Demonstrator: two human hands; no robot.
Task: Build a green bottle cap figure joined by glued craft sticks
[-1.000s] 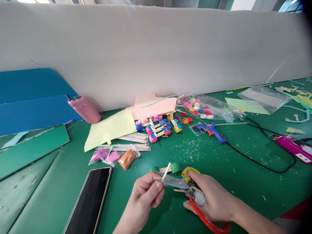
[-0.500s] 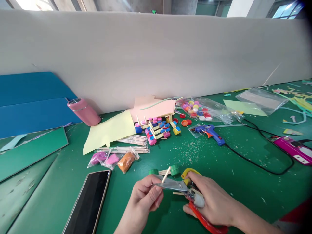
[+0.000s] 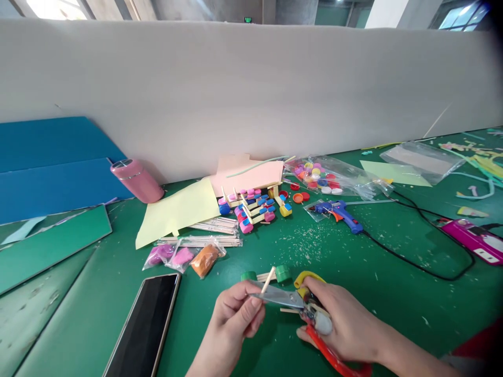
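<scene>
Between the thumb and fingers of my left hand (image 3: 234, 319) is a short wooden stick (image 3: 269, 279), tilted upward. My right hand (image 3: 343, 317) is wrapped round a pair of scissors (image 3: 285, 297) with one yellow and one red handle. The blades lie across the stick close to my left fingertips. Another thin wooden piece (image 3: 290, 311) shows beside the scissors' pivot. Just behind the blades, a small piece with green bottle caps (image 3: 283, 274) joined by sticks lies on the table, partly hidden by my left hand and the stick.
Capped stick pieces (image 3: 255, 209) stand beyond my hands, near bagged clay (image 3: 204, 260) and wrapped sticks (image 3: 212, 241). A phone (image 3: 143, 324) lies at the left. At the right are a blue glue gun (image 3: 341, 214), its black cord, and a bag of caps (image 3: 318, 175).
The view has shifted very slightly. Both hands, the stick and the scissors keep nearly the same places relative to one another.
</scene>
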